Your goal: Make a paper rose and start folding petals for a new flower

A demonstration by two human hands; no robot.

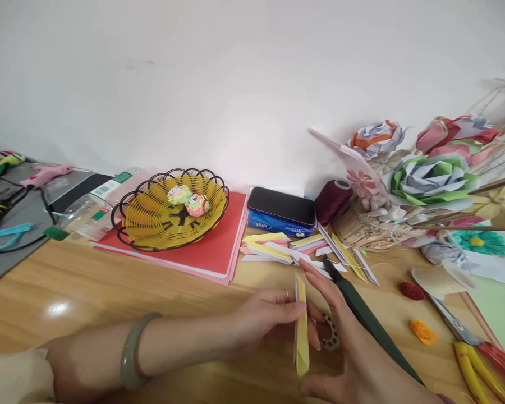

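Note:
My left hand (261, 317) and my right hand (345, 342) hold a folded yellow paper strip (301, 331) upright between them, low over the wooden table (109, 286). The left fingers pinch its left face; the right fingers press its right face and lower end. A green bangle sits on my left wrist. A small round perforated tool (330, 332) lies under my right fingers. A dark green stick (364, 314) runs diagonally under my right hand. Just beyond the hands lies a pile of folded paper strips (294, 249), yellow, pink and white.
A yellow wire basket (170, 210) with two paper balls stands on a red folder (210, 252). A black phone (283, 206) rests on a blue packet. Paper flowers (429, 177) and a thread spool (332, 199) crowd the right; scissors (475, 342) lie at lower right. Cables and tools sit far left.

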